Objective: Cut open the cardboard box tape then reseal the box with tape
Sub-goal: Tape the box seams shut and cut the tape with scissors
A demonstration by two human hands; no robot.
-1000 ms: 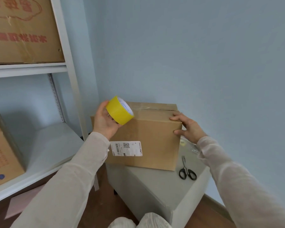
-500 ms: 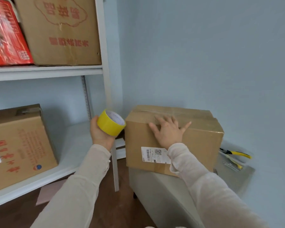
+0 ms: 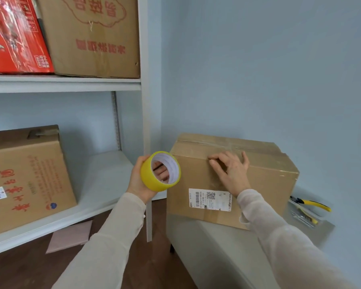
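Tape roll (image 3: pixel 146 178) gripped L hand (image 3: pixel 136 181); R hand (image 3: pixel 232 173) half-curled, prob. touching box (image 3: pixel 266 177).

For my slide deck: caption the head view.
Left hand holds yellow tape roll while right hand touches cardboard box on grey stool.

Cardboard box (image 3: pixel 267 184) looked matt brown; clear tape strip (image 3: pixel 231 145) on top shone glossy; paper label (image 3: pixel 209 200) was white, smooth. Tape roll (image 3: pixel 149 181), at box's 9 o'clock: shiny yellow film, white paper core. Shelf (image 3: pixel 65 84) looked painted metal, smooth. Red carton (image 3: pixel 15 38) at 10 o'clock wore glossy film. Floor (image 3: pixel 29 272) was dark wood. Sleeves (image 3: pixel 104 247): soft pale cloth.
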